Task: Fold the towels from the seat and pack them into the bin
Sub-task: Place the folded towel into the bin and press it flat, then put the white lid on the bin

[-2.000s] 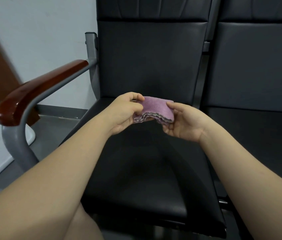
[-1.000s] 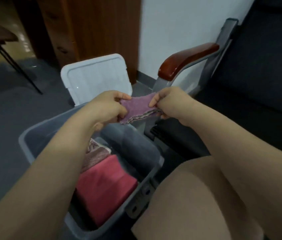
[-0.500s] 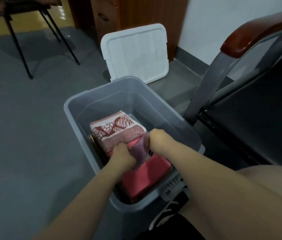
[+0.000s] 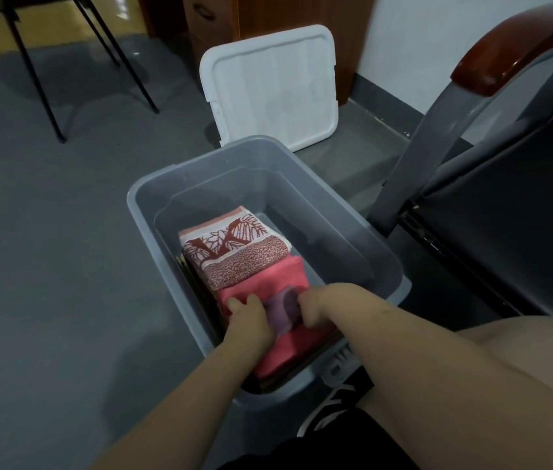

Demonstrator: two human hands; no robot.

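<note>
Inside the bin [image 4: 343,232], purple towel [image 4: 280,308] pinched between left hand [image 4: 248,317] and right hand [image 4: 319,307]

Bare forearms [image 4: 200,385], bare knee [image 4: 505,351], black shorts [image 4: 302,456], black shoe [image 4: 336,401] with white markings
</note>
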